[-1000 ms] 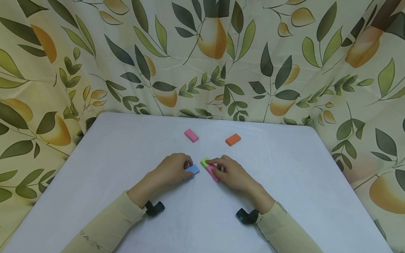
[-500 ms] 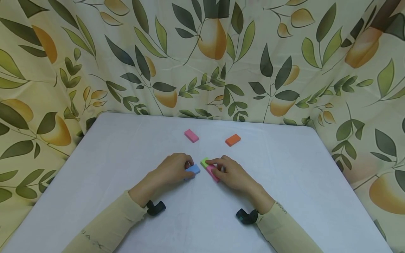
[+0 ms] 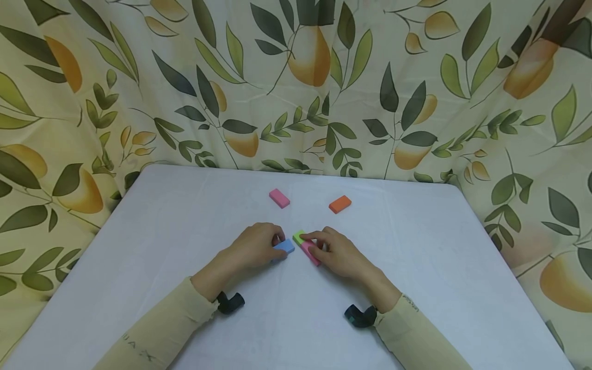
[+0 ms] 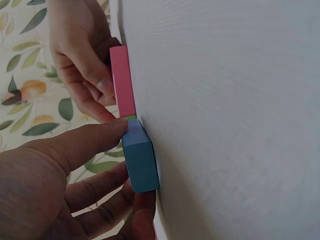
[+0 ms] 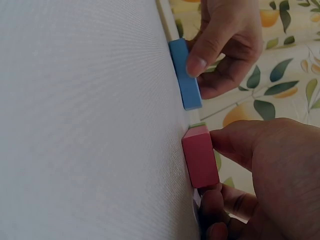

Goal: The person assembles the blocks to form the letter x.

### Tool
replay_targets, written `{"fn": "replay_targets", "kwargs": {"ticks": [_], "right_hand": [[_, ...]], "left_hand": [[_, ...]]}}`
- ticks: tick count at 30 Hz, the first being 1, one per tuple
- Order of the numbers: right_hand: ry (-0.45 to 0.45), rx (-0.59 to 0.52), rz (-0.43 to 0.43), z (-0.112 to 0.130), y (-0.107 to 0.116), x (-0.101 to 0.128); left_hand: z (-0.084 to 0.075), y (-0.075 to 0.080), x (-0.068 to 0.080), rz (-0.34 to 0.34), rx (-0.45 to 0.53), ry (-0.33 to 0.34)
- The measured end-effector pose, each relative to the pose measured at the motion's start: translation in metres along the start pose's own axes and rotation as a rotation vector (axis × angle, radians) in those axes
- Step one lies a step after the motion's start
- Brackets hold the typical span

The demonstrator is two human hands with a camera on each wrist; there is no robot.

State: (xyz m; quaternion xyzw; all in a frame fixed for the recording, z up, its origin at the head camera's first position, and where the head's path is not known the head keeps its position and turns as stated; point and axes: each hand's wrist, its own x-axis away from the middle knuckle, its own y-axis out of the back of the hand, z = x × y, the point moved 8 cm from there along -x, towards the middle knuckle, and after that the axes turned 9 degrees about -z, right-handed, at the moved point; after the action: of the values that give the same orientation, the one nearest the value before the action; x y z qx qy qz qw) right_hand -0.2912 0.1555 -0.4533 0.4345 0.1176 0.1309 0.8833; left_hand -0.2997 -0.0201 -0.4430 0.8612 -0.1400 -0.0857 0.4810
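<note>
My left hand (image 3: 254,247) pinches a blue block (image 3: 287,246) between thumb and fingers, low over the white table. In the left wrist view the blue block (image 4: 141,162) shows its near end, thumb on one side and fingers on the other. My right hand (image 3: 343,255) grips a pink block (image 5: 201,157), its thumb along one long side. A lime green block (image 3: 297,237) lies end to end with that pink block, and a right fingertip reaches its edge. A narrow gap separates the blue block's right end from the green one in the head view.
Farther back on the white table (image 3: 222,200) lie a second pink block (image 3: 279,198) and an orange block (image 3: 340,204). A leaf-and-fruit patterned curtain (image 3: 287,128) hangs behind the table's far edge. Each wrist wears a small black camera.
My left hand has slid slightly to the right with the blue block, narrowing the gap to the green block. The right hand and the pink and green blocks stay put.
</note>
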Motion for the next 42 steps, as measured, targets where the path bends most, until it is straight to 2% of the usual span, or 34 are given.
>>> {"fn": "replay_targets", "kwargs": {"ticks": [28, 36, 42], "right_hand": [[0.026, 0.005, -0.001, 0.002, 0.0011, 0.0003], [0.021, 0.004, 0.004, 0.0016, -0.0004, 0.0011], [0.018, 0.001, 0.004, 0.0017, 0.0003, 0.0008]], "left_hand": [[-0.0054, -0.0011, -0.0062, -0.002, -0.015, -0.005], [-0.0036, -0.0033, -0.0059, 0.013, 0.012, 0.036], [-0.0061, -0.0024, -0.008, 0.002, -0.006, 0.012]]}}
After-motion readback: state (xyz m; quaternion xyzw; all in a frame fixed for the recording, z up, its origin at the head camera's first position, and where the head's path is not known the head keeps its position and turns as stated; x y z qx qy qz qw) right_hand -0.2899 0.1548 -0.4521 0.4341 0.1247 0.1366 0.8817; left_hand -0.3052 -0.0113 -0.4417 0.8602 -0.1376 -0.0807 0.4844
